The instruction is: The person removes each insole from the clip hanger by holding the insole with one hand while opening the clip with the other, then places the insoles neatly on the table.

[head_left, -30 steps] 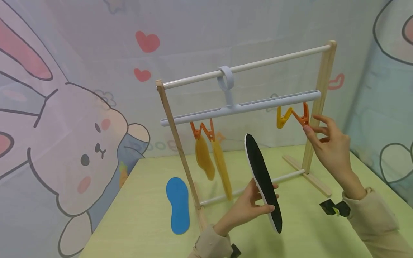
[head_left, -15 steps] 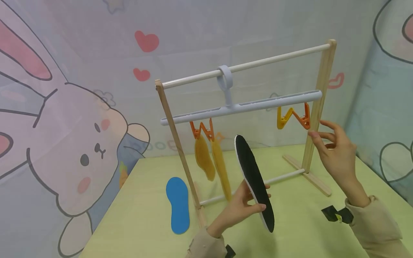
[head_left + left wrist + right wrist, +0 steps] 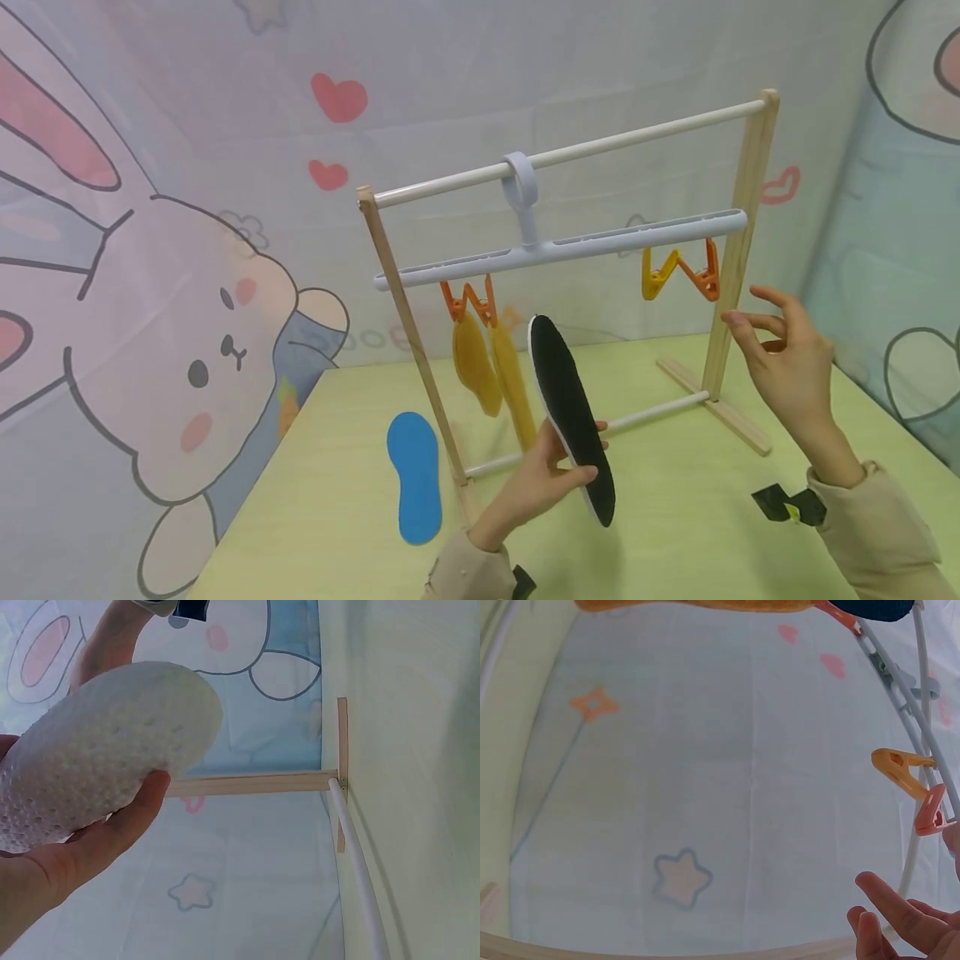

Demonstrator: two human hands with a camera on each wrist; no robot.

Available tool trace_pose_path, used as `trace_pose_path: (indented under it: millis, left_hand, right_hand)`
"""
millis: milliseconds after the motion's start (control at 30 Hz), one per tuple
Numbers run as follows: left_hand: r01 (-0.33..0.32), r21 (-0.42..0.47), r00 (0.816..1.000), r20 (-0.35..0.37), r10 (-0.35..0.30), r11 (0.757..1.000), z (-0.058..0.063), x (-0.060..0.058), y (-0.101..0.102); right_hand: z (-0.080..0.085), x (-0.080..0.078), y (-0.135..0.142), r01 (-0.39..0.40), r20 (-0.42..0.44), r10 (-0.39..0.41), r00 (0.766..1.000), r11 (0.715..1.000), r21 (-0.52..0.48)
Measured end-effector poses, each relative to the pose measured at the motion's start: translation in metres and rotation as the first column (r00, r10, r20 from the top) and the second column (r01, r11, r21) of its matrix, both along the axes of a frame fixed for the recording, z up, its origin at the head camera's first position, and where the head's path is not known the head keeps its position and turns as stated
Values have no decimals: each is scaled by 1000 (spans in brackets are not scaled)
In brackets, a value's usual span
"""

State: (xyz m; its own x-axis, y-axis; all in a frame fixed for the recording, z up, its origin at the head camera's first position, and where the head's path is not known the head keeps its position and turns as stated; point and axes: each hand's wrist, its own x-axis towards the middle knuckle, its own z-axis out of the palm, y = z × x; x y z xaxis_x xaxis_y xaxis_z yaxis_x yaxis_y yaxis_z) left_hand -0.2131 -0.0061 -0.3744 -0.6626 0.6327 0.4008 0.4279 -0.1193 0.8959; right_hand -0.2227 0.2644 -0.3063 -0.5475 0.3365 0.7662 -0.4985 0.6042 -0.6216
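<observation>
My left hand [image 3: 532, 483] grips a black insole [image 3: 566, 408] by its lower half, thumb across the black face. The insole leans upright in front of the drying rack. Its white, dimpled underside [image 3: 112, 750] shows in the left wrist view. To the right, my right hand [image 3: 791, 358] hovers beside the rack's post with loosely bent fingers and nothing in them. An orange clip [image 3: 707, 273] and a yellow clip [image 3: 658, 275] hang close by from the grey hanger bar [image 3: 622, 242]. Two orange clips [image 3: 483, 304] farther left hold tan insoles [image 3: 474, 362].
A wooden rack post [image 3: 738, 233] stands between the right-hand clips and my right hand. The hanger hooks over the white top rod [image 3: 645, 137]. A blue insole [image 3: 417, 479] lies flat left of the rack on the pale green table [image 3: 315, 500].
My left hand has carried the black insole to the left. My right hand has drawn away from the orange clip, rightward and slightly down.
</observation>
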Motion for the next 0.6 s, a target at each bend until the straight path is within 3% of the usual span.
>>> trace_pose_path:
  millis: [233,400,600]
  left_hand:
    - [-105,-29,992,74,107,994,-1,-2,-9]
    - [-186,-7,982,39,186,983,0,-4,-14]
    - [-366,-53,930,-44,364,929,2,-6,-23]
  right_hand:
    - [-2,1,1,13,22,-13,1000,1000,4]
    - [-3,1,1,15,32,-15,999,1000,-6]
    - [-5,0,1,14,37,-14,999,1000,-4]
